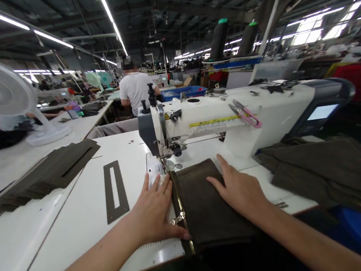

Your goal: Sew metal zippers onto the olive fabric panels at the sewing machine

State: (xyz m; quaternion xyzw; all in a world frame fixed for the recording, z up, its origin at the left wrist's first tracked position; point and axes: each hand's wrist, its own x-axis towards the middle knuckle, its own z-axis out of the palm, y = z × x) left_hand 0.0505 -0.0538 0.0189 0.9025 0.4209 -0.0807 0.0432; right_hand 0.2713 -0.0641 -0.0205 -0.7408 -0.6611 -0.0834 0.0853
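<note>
at sewing machine [207,118], left hand [154,212] spread at zipper [179,201]; right hand [241,187] splayed, ungripping, on fabric [202,201]; uneven pressure could skew fabric

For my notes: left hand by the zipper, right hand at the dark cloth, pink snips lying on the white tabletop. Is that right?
Not quite: the head view shows the pink snips on the front of the machine, not on the tabletop. The left hand is by the zipper and the right hand at the dark cloth.
</note>
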